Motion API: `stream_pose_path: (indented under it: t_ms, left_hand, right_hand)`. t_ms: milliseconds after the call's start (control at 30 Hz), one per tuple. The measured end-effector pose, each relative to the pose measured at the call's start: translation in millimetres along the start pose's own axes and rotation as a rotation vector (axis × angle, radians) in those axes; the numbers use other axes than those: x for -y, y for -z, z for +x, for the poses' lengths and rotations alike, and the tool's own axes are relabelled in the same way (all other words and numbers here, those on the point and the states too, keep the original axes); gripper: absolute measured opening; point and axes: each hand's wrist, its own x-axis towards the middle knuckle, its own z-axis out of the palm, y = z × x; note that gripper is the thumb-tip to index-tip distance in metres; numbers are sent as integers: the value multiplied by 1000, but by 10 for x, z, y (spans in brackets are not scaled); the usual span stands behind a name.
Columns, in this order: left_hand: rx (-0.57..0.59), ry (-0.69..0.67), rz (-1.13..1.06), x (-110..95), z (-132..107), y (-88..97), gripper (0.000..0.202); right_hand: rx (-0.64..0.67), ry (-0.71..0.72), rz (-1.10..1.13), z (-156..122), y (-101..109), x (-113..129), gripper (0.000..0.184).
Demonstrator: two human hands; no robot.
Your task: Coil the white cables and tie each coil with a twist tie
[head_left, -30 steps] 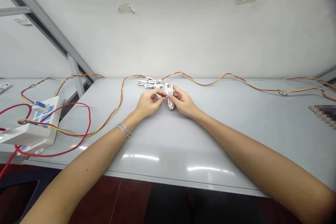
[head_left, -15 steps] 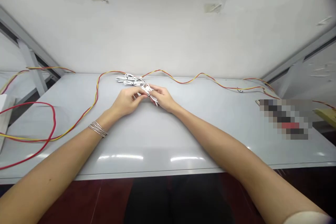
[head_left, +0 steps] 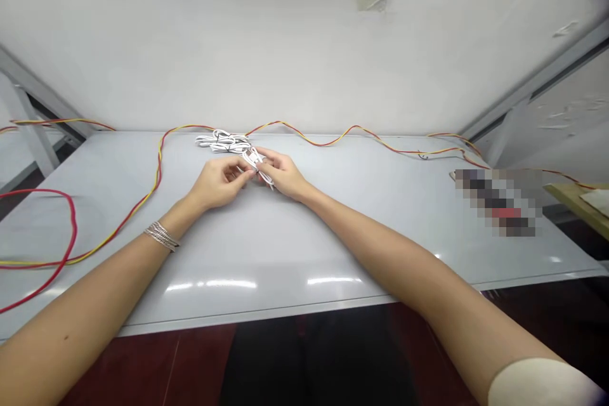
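Observation:
A coiled white cable (head_left: 252,155) is gripped by my right hand (head_left: 284,176), with thumb and fingers closed around its right side. A small dark tie circles the middle of this coil. My left hand (head_left: 219,184) comes in from the left, its thumb and fingers pinched together at the tie; the exact contact is too small to see. Just behind both hands, more white cable bundles (head_left: 221,141), bound with dark ties, lie on the grey-white table (head_left: 295,247).
Twisted red and yellow wire (head_left: 159,162) runs along the table's back edge and down its left side. A thicker red wire (head_left: 73,222) loops at left. A blurred-out object (head_left: 497,203) lies at right. A white wall (head_left: 295,63) rises behind, between metal frame posts.
The view has shifted slightly to the right. My left fingertips have moved a little on the coil near its tie, while my right hand keeps its grip on the cable.

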Motion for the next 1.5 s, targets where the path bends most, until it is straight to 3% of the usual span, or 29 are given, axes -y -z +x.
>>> stream_pose_path:
  t_ms: [133,367,500,600,800,967,1233,1400,1500]
  left_hand:
    - [20,117,-101,-15,37,6,39]
    - [-100,246,-197,-72,72,-4,22]
    - [-99,317,-232,-62,79,17,16]
    - [-84,363,-268,-41,81,47,19]
    - [-98,382,-342,-7,93,73,17]
    - [-81,369,-365,-39,91,78,27]
    - [-46,334,-337,-61,80,75,24]
    - [-39,355,-331,-61,75,70,21]
    - [-17,350,-325,-57,71,72,20]
  right_hand:
    - [-59,102,-159,-7,-23,-25,59]
    - [-183,424,-470,-24,-53,-98,29]
    - [-232,534,-612,-43,-57,-92,22]
    - [-301,523,-622,-45,-66,-92,29]
    - [-215,439,-543,-24,-68,-123,39]
    - [-241,440,-407,-1,-22,-138,48]
    - [-271,496,-422,-65,-74,-89,19]
    - [-328,486,-582,-74,-59,-85,32]
    - [-405,454,-610,-70,-48,-72,25]
